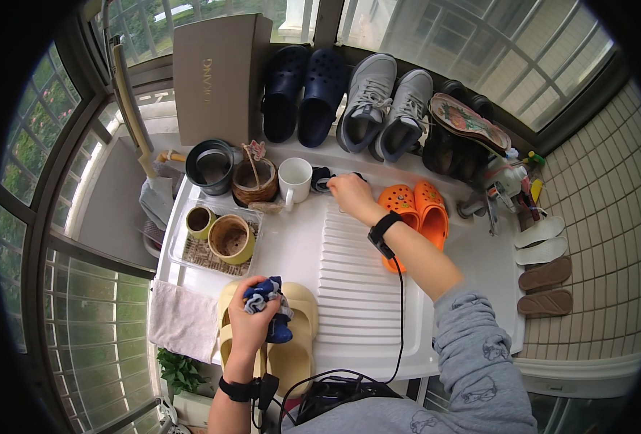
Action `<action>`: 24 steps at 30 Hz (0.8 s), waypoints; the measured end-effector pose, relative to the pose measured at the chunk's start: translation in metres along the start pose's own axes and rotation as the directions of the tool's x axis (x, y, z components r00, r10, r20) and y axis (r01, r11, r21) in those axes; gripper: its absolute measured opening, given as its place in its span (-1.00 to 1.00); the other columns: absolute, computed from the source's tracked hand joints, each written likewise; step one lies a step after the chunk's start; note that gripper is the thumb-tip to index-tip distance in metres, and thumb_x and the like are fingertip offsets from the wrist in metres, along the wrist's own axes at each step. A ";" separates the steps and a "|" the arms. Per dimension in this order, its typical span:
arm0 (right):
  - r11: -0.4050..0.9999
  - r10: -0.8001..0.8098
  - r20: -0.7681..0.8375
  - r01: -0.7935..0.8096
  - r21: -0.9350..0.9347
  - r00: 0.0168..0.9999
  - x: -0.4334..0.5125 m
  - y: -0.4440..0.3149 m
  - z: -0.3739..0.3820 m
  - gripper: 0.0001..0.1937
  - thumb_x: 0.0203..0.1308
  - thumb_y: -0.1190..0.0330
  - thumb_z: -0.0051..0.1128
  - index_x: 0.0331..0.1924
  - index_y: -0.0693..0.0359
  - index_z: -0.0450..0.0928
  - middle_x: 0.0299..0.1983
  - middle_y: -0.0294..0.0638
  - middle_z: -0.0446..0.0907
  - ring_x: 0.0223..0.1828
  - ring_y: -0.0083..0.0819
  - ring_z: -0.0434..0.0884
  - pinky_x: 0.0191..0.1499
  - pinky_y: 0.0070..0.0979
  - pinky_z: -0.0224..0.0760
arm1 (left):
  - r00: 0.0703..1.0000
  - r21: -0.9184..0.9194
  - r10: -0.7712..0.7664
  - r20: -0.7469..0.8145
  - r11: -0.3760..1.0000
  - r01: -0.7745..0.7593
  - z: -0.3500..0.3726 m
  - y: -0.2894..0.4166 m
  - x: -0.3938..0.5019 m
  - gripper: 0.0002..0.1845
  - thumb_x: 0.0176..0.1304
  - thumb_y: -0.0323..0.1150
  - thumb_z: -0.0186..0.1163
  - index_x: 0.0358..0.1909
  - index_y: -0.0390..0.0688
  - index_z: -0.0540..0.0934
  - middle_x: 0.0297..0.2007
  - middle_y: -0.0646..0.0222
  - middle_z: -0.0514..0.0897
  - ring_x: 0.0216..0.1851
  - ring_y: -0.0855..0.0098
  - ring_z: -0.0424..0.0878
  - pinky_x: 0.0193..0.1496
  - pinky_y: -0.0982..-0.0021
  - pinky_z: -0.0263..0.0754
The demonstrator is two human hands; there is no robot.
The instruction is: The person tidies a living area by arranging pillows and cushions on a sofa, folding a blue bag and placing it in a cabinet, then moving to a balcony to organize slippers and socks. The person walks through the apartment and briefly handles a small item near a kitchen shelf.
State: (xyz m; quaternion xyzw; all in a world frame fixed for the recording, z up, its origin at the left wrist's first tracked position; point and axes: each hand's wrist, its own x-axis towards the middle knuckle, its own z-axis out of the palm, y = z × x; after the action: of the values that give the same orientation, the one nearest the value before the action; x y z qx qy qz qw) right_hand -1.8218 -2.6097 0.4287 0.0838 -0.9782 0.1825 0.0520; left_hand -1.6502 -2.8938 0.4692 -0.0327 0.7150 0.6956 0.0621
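Observation:
My left hand (pixel 248 317) is closed around a bundle of blue and grey cloth, probably socks (pixel 280 329). It is held above a pair of pale yellow slippers (pixel 293 352) at the front of the white washboard sink (pixel 293 249). At the sink's back ledge, the curled fingers of my right hand (pixel 351 196) meet a small dark cloth item (pixel 320 178), which looks like rolled socks. Whether they grip it is hidden by the hand. Just left of it stands a white mug (pixel 294 180). Orange clogs (pixel 430 212) lie partly beneath my right forearm.
Navy clogs (pixel 319 97), grey sneakers (pixel 366 103) and a tall shoebox (pixel 214 81) line the back ledge. Plant pots (pixel 232 238) fill a clear tray at left; a pale cloth (pixel 184 320) drapes over the front-left edge. A faucet (pixel 494 209) is at right. A black cable (pixel 401 314) hangs from my right wrist.

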 end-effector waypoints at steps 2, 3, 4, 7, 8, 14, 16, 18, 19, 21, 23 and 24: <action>0.993 0.001 -0.012 -0.002 -0.114 1.000 0.008 0.027 0.025 -0.80 0.16 0.38 0.11 -0.17 0.20 0.65 -0.17 -0.13 0.64 -0.09 -0.09 0.56 -0.04 -0.23 0.48 | 1.000 -0.048 -0.015 0.022 0.999 0.016 -0.001 0.000 -0.004 -0.66 -0.03 -0.60 0.33 -0.17 -0.22 0.52 -0.32 0.43 0.60 -0.31 0.58 0.56 -0.22 0.53 0.51; 0.997 -0.033 -0.090 0.027 -0.067 0.995 0.010 0.033 0.039 -0.80 0.13 0.38 0.13 -0.17 0.20 0.64 -0.16 -0.12 0.64 -0.10 -0.08 0.56 -0.05 -0.22 0.48 | 1.000 -0.046 0.004 0.028 0.999 -0.003 -0.001 0.000 -0.005 -0.67 -0.02 -0.59 0.34 -0.18 -0.21 0.51 -0.31 0.44 0.59 -0.30 0.59 0.56 -0.22 0.54 0.50; 0.999 -0.030 -0.152 0.024 -0.037 0.988 0.011 0.037 0.051 -0.79 0.11 0.38 0.15 -0.17 0.20 0.64 -0.16 -0.11 0.63 -0.10 -0.08 0.57 -0.06 -0.21 0.48 | 1.000 -0.035 -0.008 0.013 0.999 0.008 -0.001 0.000 -0.006 -0.67 -0.01 -0.57 0.35 -0.18 -0.21 0.51 -0.30 0.43 0.59 -0.30 0.59 0.56 -0.21 0.53 0.50; 0.988 0.005 -0.079 -0.017 -0.153 0.997 0.014 0.042 0.072 -0.83 0.05 0.40 0.19 -0.24 0.21 0.63 -0.19 -0.08 0.63 -0.12 -0.07 0.58 -0.09 -0.18 0.48 | 0.998 -0.162 -0.063 0.015 0.985 0.065 -0.001 -0.003 -0.004 -0.68 0.01 -0.54 0.36 -0.18 -0.22 0.50 -0.29 0.42 0.59 -0.29 0.58 0.56 -0.19 0.52 0.50; 0.974 0.016 -0.054 -0.028 -0.225 0.998 0.016 0.039 0.076 -0.85 0.03 0.41 0.20 -0.28 0.21 0.63 -0.21 -0.06 0.63 -0.12 -0.06 0.58 -0.11 -0.17 0.49 | 0.998 -0.227 -0.064 0.007 0.972 0.064 -0.003 -0.003 -0.004 -0.68 0.02 -0.53 0.36 -0.18 -0.22 0.50 -0.29 0.41 0.59 -0.29 0.57 0.56 -0.19 0.51 0.50; 0.993 0.054 -0.259 -0.079 -0.086 0.964 0.005 0.019 0.035 -0.77 0.06 0.30 0.07 -0.35 0.32 0.57 -0.22 -0.01 0.54 -0.10 0.00 0.46 -0.06 -0.15 0.40 | 0.980 -0.552 -0.169 0.100 0.810 0.196 -0.013 0.001 -0.007 -0.55 0.09 -0.44 0.23 0.06 -0.21 0.43 -0.16 0.35 0.54 -0.17 0.49 0.54 -0.07 0.45 0.48; 0.964 0.167 -0.178 -0.122 0.237 0.970 -0.005 0.008 0.015 -0.77 0.07 0.33 0.04 -0.27 0.32 0.52 -0.22 -0.01 0.55 -0.23 -0.08 0.55 -0.20 -0.26 0.46 | 0.968 -0.594 -0.208 0.142 0.764 0.252 -0.014 0.003 -0.009 -0.52 0.10 -0.45 0.20 0.11 -0.23 0.42 -0.12 0.33 0.55 -0.14 0.46 0.55 -0.04 0.43 0.48; 0.698 0.310 0.088 -0.290 0.655 0.947 -0.021 -0.003 -0.005 -0.78 0.09 0.40 0.01 -0.19 0.31 0.43 -0.21 -0.04 0.56 -0.36 -0.22 0.57 -0.34 -0.41 0.46 | 0.964 -0.604 -0.212 0.158 0.752 0.265 -0.014 0.004 -0.011 -0.53 0.11 -0.46 0.19 0.11 -0.22 0.43 -0.12 0.32 0.56 -0.13 0.45 0.56 -0.04 0.42 0.49; 0.471 0.339 0.203 -0.352 0.809 0.919 -0.032 -0.010 -0.011 -0.77 0.09 0.44 0.00 -0.15 0.29 0.39 -0.21 -0.05 0.56 -0.41 -0.29 0.56 -0.41 -0.48 0.44 | 0.963 -0.596 -0.217 0.161 0.756 0.270 -0.013 0.004 -0.012 -0.54 0.11 -0.46 0.20 0.10 -0.22 0.43 -0.13 0.33 0.56 -0.14 0.45 0.56 -0.05 0.42 0.49; 0.119 0.320 0.340 -0.393 0.912 0.884 -0.050 -0.020 -0.020 -0.65 0.08 0.62 -0.11 -0.01 0.21 0.30 -0.25 -0.11 0.51 -0.47 -0.52 0.47 -0.55 -0.71 0.25 | 0.964 -0.580 -0.222 0.143 0.771 0.264 -0.011 0.003 -0.013 -0.57 0.10 -0.48 0.20 0.06 -0.21 0.44 -0.15 0.34 0.57 -0.15 0.46 0.57 -0.07 0.43 0.50; 0.130 0.349 0.337 -0.402 0.907 0.874 -0.058 -0.020 -0.027 -0.61 0.07 0.66 -0.17 0.03 0.18 0.32 -0.32 -0.17 0.46 -0.52 -0.58 0.40 -0.58 -0.71 0.19 | 0.970 -0.564 -0.218 0.109 0.790 0.241 -0.008 0.001 -0.015 -0.61 0.10 -0.50 0.21 0.01 -0.20 0.44 -0.19 0.36 0.58 -0.18 0.46 0.57 -0.09 0.43 0.51; 0.149 0.328 0.302 -0.365 0.919 0.895 -0.059 -0.014 -0.031 -0.58 0.08 0.67 -0.24 0.03 0.13 0.35 -0.36 -0.24 0.41 -0.54 -0.64 0.35 -0.60 -0.72 0.13 | 0.971 -0.566 -0.221 0.089 0.791 0.232 -0.007 0.000 -0.016 -0.67 0.11 -0.52 0.22 -0.05 -0.19 0.44 -0.22 0.37 0.58 -0.21 0.48 0.58 -0.10 0.45 0.50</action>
State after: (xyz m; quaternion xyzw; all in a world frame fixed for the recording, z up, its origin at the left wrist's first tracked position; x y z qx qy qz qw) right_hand -1.7595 -2.6030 0.4548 -0.1255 -0.6497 0.7467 -0.0683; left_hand -1.6343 -2.9017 0.4714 -0.1288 0.4632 0.8658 0.1388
